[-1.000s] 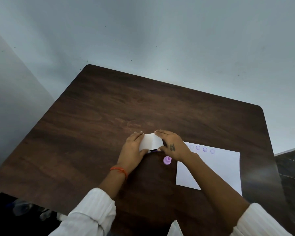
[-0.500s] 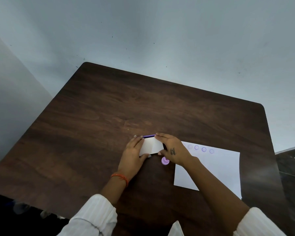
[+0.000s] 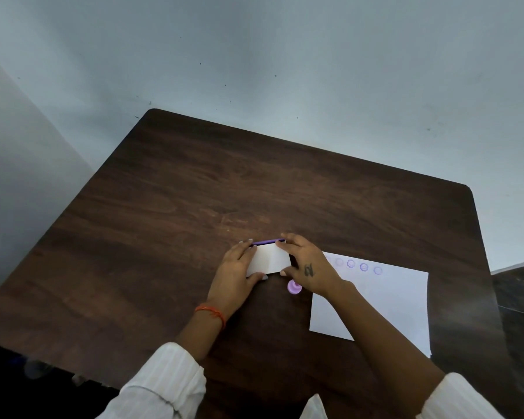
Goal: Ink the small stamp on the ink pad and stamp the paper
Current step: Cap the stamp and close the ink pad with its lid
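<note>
Lid higher; stamp (image 3: 294,287) under right hand (image 3: 307,269).

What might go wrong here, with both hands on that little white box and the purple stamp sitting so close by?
The small stamp stands right under the right hand, so a wrist movement might knock it over and smudge the table. The ink pad shows a purple edge at its far side, held by the left hand too; fingers could pick up ink there and mark the paper beside its printed circles.

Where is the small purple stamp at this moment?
In the head view, the small purple stamp stands on the table, just under the right hand, between the white ink pad case and the paper.
</note>
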`<move>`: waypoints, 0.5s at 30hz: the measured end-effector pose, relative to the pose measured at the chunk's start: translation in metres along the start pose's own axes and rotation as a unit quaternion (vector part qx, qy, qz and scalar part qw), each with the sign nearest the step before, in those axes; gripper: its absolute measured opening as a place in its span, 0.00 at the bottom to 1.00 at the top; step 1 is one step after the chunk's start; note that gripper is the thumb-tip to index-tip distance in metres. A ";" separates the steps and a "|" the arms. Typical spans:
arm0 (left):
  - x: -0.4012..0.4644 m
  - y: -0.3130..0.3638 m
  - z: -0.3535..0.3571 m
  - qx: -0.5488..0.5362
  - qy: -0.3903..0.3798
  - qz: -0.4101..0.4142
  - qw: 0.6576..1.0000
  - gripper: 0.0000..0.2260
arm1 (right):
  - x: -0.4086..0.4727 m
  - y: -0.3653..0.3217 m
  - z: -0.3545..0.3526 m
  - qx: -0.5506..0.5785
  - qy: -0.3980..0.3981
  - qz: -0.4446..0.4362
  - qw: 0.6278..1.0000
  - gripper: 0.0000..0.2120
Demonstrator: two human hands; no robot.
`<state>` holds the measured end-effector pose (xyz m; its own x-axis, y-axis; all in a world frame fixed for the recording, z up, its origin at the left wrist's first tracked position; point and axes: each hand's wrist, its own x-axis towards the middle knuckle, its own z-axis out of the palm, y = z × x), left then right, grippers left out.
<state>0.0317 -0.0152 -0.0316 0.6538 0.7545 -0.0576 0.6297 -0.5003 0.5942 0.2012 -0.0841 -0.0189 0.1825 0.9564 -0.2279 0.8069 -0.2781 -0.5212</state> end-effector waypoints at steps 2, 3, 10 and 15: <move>-0.001 0.000 0.000 0.003 -0.004 0.002 1.000 0.29 | -0.001 0.001 0.001 0.005 0.004 0.002 1.000 0.31; -0.001 0.001 0.000 0.004 -0.005 0.003 1.000 0.29 | -0.002 0.001 0.001 0.007 0.006 0.003 1.000 0.31; 0.000 0.004 0.001 0.010 -0.009 0.004 1.000 0.30 | -0.004 0.004 0.002 0.015 0.010 0.013 1.000 0.31; 0.000 0.004 0.003 0.008 -0.010 0.005 1.000 0.30 | -0.005 0.006 0.001 0.026 0.019 0.009 0.999 0.31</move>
<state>0.0359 -0.0181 -0.0310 0.6682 0.7409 -0.0670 0.6290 -0.5146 0.5827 0.2042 -0.0905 -0.0216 0.2190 0.9533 -0.2079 0.7731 -0.2996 -0.5591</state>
